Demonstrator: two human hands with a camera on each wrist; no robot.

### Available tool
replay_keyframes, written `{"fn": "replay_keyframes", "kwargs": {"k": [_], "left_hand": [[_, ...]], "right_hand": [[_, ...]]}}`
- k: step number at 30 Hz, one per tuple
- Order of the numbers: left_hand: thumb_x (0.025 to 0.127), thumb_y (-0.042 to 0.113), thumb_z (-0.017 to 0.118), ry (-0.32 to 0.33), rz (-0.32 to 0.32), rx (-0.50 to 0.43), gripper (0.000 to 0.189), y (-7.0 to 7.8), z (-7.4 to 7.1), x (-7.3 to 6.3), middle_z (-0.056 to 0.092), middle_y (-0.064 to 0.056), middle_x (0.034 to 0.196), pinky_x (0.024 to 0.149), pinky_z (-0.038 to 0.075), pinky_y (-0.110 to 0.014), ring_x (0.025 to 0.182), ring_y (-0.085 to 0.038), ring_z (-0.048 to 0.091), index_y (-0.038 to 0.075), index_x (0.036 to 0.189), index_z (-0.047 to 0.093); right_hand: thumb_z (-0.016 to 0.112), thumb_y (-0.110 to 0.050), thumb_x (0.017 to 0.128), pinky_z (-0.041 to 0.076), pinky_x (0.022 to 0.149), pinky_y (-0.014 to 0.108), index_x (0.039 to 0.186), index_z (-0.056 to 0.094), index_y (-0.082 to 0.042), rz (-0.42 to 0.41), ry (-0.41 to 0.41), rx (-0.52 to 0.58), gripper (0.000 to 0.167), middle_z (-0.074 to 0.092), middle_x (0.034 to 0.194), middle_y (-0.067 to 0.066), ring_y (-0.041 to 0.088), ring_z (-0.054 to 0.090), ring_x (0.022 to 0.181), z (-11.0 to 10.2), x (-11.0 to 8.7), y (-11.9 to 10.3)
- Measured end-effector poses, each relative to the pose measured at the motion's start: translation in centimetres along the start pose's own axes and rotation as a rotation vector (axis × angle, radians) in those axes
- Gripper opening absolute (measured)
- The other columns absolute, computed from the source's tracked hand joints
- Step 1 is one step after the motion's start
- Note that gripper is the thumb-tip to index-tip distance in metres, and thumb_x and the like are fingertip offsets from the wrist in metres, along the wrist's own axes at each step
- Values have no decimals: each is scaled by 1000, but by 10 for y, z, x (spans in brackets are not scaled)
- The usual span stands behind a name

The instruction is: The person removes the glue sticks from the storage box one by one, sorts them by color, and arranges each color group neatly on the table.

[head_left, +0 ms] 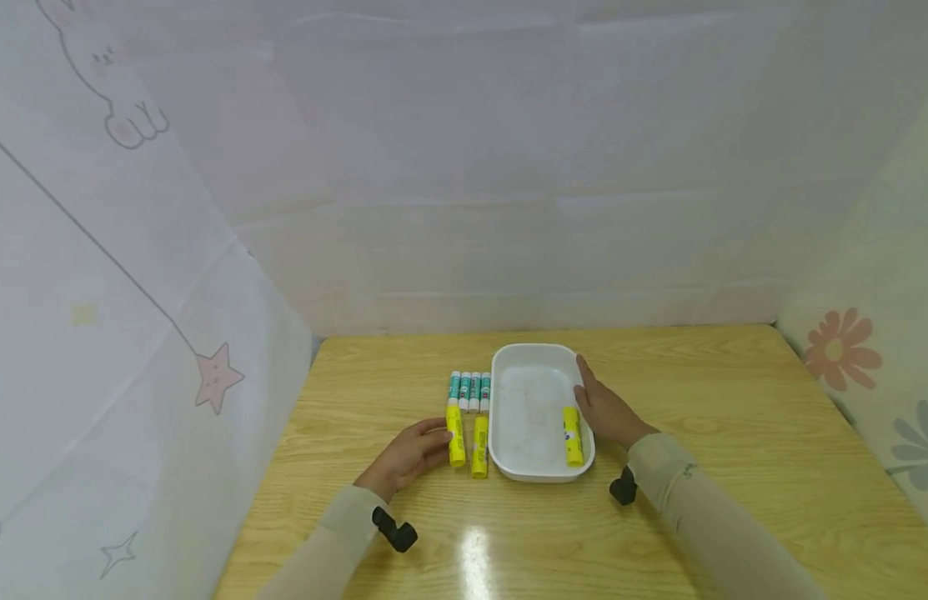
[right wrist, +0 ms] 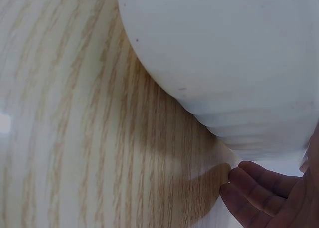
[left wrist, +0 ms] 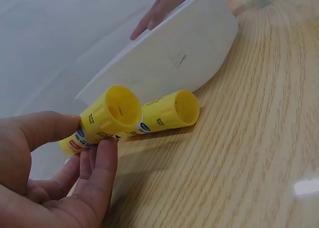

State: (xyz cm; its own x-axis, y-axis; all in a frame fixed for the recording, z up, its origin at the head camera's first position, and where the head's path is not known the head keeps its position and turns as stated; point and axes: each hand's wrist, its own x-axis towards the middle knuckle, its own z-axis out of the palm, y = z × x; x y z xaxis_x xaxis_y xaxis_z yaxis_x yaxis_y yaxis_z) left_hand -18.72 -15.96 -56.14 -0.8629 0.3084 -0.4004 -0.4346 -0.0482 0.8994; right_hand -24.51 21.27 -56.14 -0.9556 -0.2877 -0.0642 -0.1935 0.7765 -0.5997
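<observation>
My left hand (head_left: 407, 458) pinches a yellow glue stick (head_left: 455, 437) between thumb and fingertips, tilted and raised in the left wrist view. Beside it another yellow glue stick (left wrist: 172, 111) lies on the wooden table. A white tray (head_left: 539, 478) stands just to the right, with one more yellow glue stick (head_left: 573, 437) lying inside along its right wall. On that same side my right hand (head_left: 609, 412) holds the tray's rim, thumb over the edge and fingers along the outer wall. The right wrist view has these fingers (right wrist: 256, 190) low beside the wall.
Several teal-and-white glue sticks (head_left: 474, 392) lie in a row behind the yellow ones, left of the tray. The wooden table (head_left: 696, 375) meets a pale hanging sheet (head_left: 546, 208) at the back. Patterned sheets close off both sides.
</observation>
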Motion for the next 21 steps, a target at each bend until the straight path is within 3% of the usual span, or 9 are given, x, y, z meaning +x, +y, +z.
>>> {"fn": "replay_keyframes", "kwargs": {"k": [7, 16, 21], "left_hand": [[98, 18, 60, -8, -12, 59, 60, -4, -1, 2, 51, -24, 134, 93, 52, -38, 112, -29, 61, -5, 146, 32], [97, 15, 61, 61, -15, 183, 54, 5, 14, 1, 54, -24, 130, 89, 55, -37, 107, -28, 63, -11, 140, 40], [96, 15, 63, 95, -31, 194, 54, 5, 18, 0, 55, -24, 128, 88, 55, -37, 105, -27, 64, -12, 138, 42]], "right_hand": [[32, -26, 107, 21, 115, 52, 156, -6, -11, 15, -2, -5, 64, 14, 159, 19, 38, 24, 142, -1, 0, -2], [31, -27, 107, 20, 115, 54, 156, -7, -13, 32, -3, 19, 64, 15, 159, 20, 40, 24, 142, -2, -1, 0], [30, -28, 108, 20, 115, 54, 156, -10, -15, 33, -17, 15, 64, 14, 159, 21, 40, 23, 142, 1, 0, 2]]}}
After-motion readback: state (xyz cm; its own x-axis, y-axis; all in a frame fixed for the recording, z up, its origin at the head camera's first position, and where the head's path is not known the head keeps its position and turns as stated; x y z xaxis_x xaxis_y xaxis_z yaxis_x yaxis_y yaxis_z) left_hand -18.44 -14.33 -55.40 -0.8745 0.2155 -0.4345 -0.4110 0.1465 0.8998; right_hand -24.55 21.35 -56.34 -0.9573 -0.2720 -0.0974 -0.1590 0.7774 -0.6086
